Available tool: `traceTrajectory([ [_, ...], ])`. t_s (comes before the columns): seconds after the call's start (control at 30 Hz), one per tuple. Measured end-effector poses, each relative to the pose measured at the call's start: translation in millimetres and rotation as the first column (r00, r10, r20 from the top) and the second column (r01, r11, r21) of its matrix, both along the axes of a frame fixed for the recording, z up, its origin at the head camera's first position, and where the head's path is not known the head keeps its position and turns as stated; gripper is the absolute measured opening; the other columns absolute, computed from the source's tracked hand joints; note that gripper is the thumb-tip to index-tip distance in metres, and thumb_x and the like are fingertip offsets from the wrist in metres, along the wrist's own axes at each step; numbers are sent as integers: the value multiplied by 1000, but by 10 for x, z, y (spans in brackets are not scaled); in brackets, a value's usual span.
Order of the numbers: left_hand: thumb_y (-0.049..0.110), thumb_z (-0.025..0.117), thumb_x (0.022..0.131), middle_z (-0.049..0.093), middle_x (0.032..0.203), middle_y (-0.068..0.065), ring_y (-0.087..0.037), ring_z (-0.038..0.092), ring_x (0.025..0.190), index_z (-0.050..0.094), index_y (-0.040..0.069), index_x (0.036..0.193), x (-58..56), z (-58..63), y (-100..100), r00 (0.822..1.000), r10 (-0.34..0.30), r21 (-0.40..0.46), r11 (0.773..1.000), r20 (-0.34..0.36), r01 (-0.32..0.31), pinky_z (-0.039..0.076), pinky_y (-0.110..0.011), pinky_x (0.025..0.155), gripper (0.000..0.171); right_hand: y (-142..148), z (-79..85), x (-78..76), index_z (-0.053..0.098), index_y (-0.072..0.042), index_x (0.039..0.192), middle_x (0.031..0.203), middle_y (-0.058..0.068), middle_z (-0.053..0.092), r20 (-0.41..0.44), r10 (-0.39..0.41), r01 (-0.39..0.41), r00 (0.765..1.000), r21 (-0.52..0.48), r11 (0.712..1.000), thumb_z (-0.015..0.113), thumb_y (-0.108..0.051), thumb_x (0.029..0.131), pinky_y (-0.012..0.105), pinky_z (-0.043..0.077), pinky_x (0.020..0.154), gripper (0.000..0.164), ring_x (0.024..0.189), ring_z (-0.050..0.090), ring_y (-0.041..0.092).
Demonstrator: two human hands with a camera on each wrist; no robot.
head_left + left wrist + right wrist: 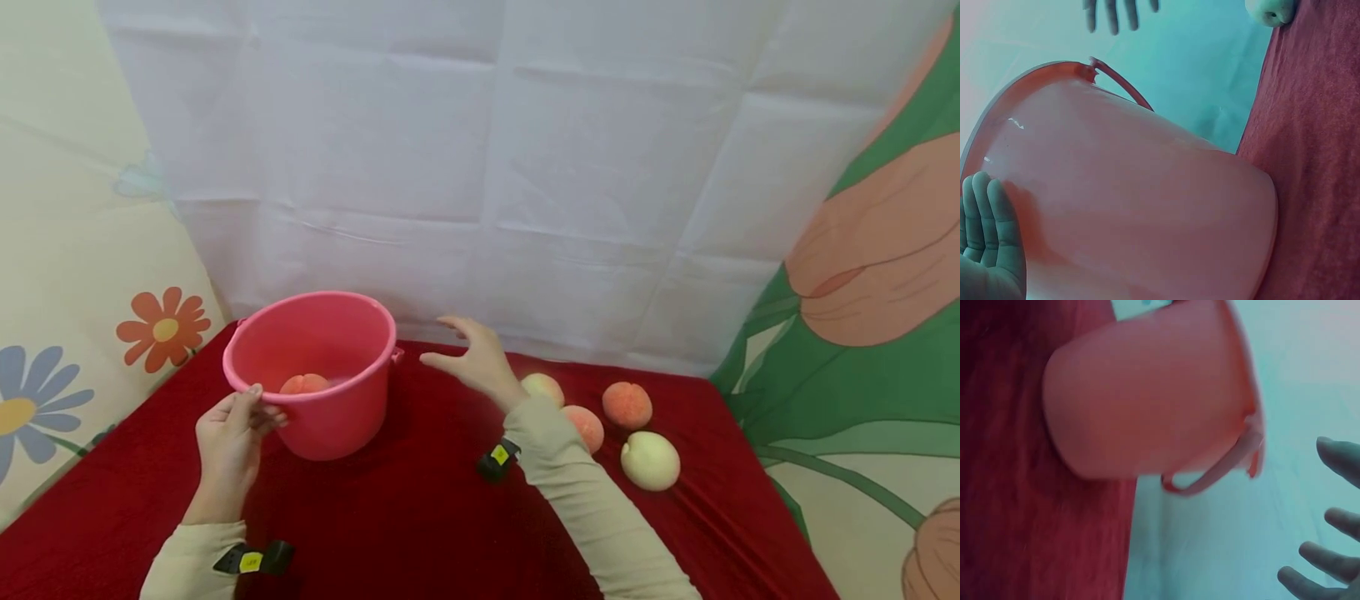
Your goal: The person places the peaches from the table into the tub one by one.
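Note:
A pink plastic bucket [333, 425] stands upright on the red cloth, left of centre. Inside it lies a reddish peach [304, 384], partly hidden by the near rim. My left hand [232, 437] holds that rim, thumb on top and fingers against the outer wall; the left wrist view shows those fingers [997, 219] along the bucket's side. Just right of the bucket, in the air, is my right hand [476, 362], thumb and fingers spread and holding nothing. In the right wrist view its fingers [1329, 562] are apart from the bucket.
Several peaches lie on the cloth to the right: a pale one [650, 462], a reddish one [627, 405], and others partly behind my right forearm, among them a pinkish peach [587, 428]. A white cloth wall [487, 167] rises behind the table. The bucket's handle [1216, 469] hangs down.

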State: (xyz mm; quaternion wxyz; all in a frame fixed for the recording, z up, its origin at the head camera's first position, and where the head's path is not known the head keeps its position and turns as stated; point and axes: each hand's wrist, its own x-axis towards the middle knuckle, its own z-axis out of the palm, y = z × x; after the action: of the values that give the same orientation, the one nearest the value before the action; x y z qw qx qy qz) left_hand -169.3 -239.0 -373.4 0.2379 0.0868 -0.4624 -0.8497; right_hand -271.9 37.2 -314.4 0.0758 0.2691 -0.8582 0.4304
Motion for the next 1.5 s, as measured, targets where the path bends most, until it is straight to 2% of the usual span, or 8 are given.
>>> traceTrajectory([
  [0.17, 14, 62, 87, 63, 58, -5, -14, 62, 50, 67, 5, 68, 0, -3, -8, 1000, 5, 1, 1000, -8, -5, 54, -23, 54, 21, 126, -98, -47, 56, -11, 124, 126, 7, 54, -58, -25, 31, 998, 97, 995, 73, -31, 76, 42, 37, 99, 54, 119, 45, 24],
  [0.27, 14, 62, 87, 63, 57, -5, -14, 62, 50, 67, 4, 69, -3, -7, -12, 1000, 7, 0, 1000, -12, -7, 54, -23, 54, 21, 191, -159, -77, 56, -10, 123, 125, 8, 54, -83, -30, 41, 996, 127, 991, 73, -30, 76, 42, 36, 99, 54, 119, 45, 25],
  [0.8, 14, 62, 87, 62, 57, -5, -14, 61, 50, 67, 5, 68, -6, -3, 3, 1000, 6, -4, 1000, -15, -6, 54, -23, 54, 21, 476, -462, -165, 55, -5, 122, 126, 16, 50, -118, -103, 133, 988, 283, 950, 73, -28, 76, 45, 38, 97, 54, 118, 44, 33],
  [0.93, 12, 60, 88, 62, 56, -5, -14, 61, 49, 66, 5, 67, -8, -9, 0, 1000, 10, -1, 1000, -28, -10, 54, -23, 53, 23, 537, -511, -177, 56, -7, 123, 126, 15, 51, -138, -126, 168, 982, 348, 922, 73, -30, 76, 45, 39, 95, 55, 117, 45, 32],
  [1.17, 13, 60, 88, 62, 56, -5, -13, 61, 49, 66, 5, 67, -8, -16, -7, 1000, 4, 2, 1000, -29, -3, 54, -23, 53, 23, 663, -613, -210, 54, -10, 125, 129, 15, 48, -152, -186, 237, 971, 475, 848, 71, -33, 77, 50, 43, 88, 56, 116, 45, 35],
  [1.4, 14, 61, 88, 62, 57, -5, -14, 61, 50, 67, 5, 68, -2, -12, -7, 1000, -7, -3, 1000, -22, 7, 54, -23, 55, 22, 757, -703, -237, 56, -7, 121, 125, 17, 50, -214, -196, 279, 957, 492, 825, 75, -31, 74, 55, 43, 82, 56, 113, 45, 38],
  [1.5, 15, 61, 87, 62, 58, -5, -14, 61, 50, 67, 4, 69, 2, -13, -7, 1000, -6, -2, 1000, -20, 6, 54, -23, 56, 21, 795, -734, -248, 56, -8, 122, 126, 18, 49, -236, -203, 302, 950, 537, 788, 76, -32, 72, 55, 44, 79, 59, 113, 44, 39],
])
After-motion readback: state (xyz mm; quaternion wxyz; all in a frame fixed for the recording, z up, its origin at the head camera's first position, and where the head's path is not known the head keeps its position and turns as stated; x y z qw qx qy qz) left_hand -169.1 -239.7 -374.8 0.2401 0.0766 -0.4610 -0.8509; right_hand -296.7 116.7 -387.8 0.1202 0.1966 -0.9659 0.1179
